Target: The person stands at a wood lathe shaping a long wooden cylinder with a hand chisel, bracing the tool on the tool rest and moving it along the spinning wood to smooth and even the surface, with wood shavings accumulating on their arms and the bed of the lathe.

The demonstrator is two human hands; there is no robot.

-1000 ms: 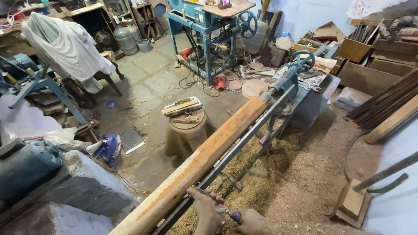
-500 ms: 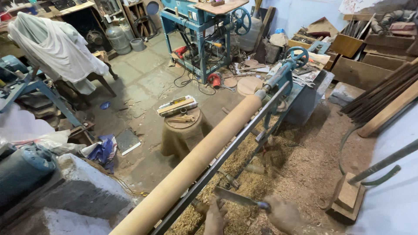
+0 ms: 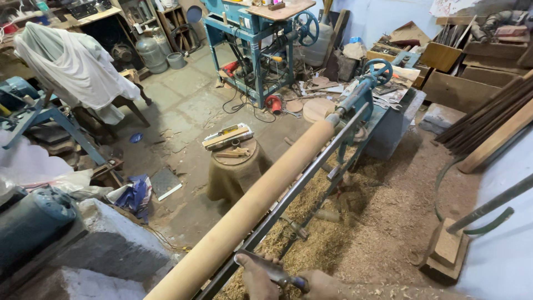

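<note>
left hand [image 3: 256, 275]: low in view, fingers curled shut | right hand [image 3: 322, 284]: just beside it, closed in a fist

A single head-worn camera looks steeply down and forward. The wooden pole [image 3: 261, 194] runs diagonally from bottom centre toward upper right, near at its lower end.

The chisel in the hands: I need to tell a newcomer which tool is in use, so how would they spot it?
Find the long pale wooden cylinder mounted on the blue lathe, then follow it down to the picture's bottom edge. There the left hand and right hand hold the chisel on the rail, the only flat grey steel blade there.
</note>
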